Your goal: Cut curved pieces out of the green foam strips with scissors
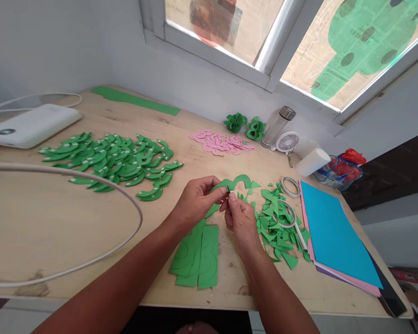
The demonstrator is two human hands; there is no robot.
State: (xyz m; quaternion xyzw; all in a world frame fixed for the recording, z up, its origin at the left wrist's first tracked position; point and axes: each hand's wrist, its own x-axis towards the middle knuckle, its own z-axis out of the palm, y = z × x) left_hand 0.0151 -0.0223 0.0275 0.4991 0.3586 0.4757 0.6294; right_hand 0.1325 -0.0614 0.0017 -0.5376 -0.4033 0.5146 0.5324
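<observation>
My left hand (pixel 198 200) pinches a curved green paper piece (pixel 242 180) over the middle of the wooden table. Close beside it, fingertips nearly touching, my right hand (pixel 239 211) is closed at the lower edge of the piece, around something small and dark that I cannot make out. Below my hands lie green paper strips (pixel 207 257) with curved outlines drawn on them. Green scraps (pixel 278 232) are heaped to the right, with a white-handled magnifying glass (pixel 301 236) on top. Many curved green pieces with small white squares (pixel 120 160) are piled at the left.
Pink cut pieces (pixel 223 142) lie at the back, near green paper balls (pixel 235 122), a bottle (pixel 280 125) and a small fan (pixel 287 141). Coloured sheets (pixel 337 232) and a tape roll (pixel 290 186) are at right. A white cable (pixel 135 208) loops from the left near a power bank (pixel 35 124).
</observation>
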